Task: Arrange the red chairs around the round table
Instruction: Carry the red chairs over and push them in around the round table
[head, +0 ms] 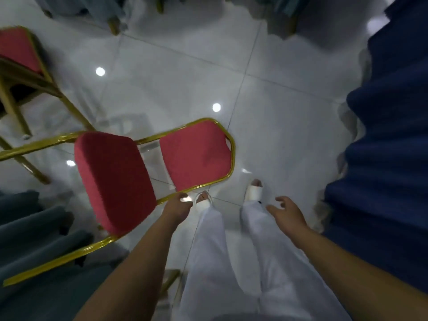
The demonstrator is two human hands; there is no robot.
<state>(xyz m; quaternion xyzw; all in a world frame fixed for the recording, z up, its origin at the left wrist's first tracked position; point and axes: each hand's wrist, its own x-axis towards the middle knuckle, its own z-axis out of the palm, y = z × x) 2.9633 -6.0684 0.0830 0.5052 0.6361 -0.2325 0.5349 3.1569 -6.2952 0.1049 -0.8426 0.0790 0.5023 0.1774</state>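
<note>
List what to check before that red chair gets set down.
1. Left hand grip on the gold metal frame of the red padded chair: ok, fingers curled round the backrest rail.
2. Right hand free to help: ok, open, holding nothing.
3. Chair upright: not ok, tipped steeply, legs pointing left.
4. White tiled floor ahead: ok, a bare patch shows.
5. Clearance from the second red chair, upper left: cannot tell, legs overlap in view.
6. Round table located: cannot tell, only dark blue draped cloth on the right.
</note>
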